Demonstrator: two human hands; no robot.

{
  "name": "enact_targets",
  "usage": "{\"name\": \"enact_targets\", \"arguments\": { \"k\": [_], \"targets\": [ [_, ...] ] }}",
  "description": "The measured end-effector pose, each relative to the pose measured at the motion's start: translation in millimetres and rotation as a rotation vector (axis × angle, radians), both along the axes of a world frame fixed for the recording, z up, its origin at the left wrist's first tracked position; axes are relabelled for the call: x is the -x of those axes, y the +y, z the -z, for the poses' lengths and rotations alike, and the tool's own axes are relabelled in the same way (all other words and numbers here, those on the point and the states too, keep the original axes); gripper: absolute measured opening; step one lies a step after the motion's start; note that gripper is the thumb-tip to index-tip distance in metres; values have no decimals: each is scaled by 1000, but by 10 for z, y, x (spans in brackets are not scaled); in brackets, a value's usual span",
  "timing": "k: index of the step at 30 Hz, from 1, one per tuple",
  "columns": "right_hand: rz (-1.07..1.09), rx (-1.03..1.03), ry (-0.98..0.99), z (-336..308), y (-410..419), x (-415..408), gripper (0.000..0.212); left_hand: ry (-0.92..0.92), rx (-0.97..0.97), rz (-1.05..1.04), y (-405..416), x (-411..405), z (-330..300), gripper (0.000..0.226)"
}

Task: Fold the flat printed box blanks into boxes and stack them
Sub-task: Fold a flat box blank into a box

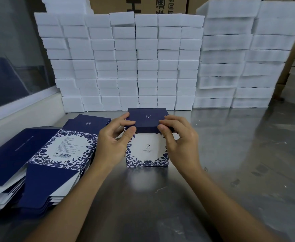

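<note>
A folded box (147, 151), white with blue leaf print and a navy top flap, stands upright on the steel table (230, 154) in the middle of the view. My left hand (113, 142) pinches the left edge of the navy top flap between thumb and fingers. My right hand (176, 137) pinches the flap's right front corner. A fanned pile of flat printed blanks (56, 154) lies to the left of the box, navy flaps and a barcode panel facing up.
A wall of stacked white foam blocks (125, 63) runs along the back of the table, with taller foam stacks (239, 55) at the right. Brown cartons stand behind them. A window ledge (21, 109) borders the left side.
</note>
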State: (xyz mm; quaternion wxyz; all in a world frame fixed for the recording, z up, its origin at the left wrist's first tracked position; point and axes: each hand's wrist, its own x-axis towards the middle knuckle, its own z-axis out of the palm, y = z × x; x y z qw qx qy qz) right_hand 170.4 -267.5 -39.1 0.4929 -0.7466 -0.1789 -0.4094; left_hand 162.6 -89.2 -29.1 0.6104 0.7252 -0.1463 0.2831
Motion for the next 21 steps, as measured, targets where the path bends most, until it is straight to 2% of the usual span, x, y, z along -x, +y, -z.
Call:
{"name": "enact_targets", "arguments": {
  "k": [6,9,13,15,17,19,21],
  "targets": [
    [-31,-70,25,12,-48,-40,5,-24,-4,3,15,3,15,20],
    [59,-48,-29,60,9,-24,11,-35,-13,-113,-41,11,90,20],
    [395,304,-180,115,91,19,34,-131,-175,-350,-169,10,150,27],
    [430,449,-176,116,160,34,41,-198,-261,-379,-221,15,152,30],
    [391,482,-114,119,226,38,46,-230,-300,-395,-251,16,168,33],
    [400,519,-50,133,248,24,51,-151,-297,-359,-241,-16,244,43],
    [404,584,38,162,234,-32,58,121,-317,-267,-177,-76,350,56]
  ]
}}
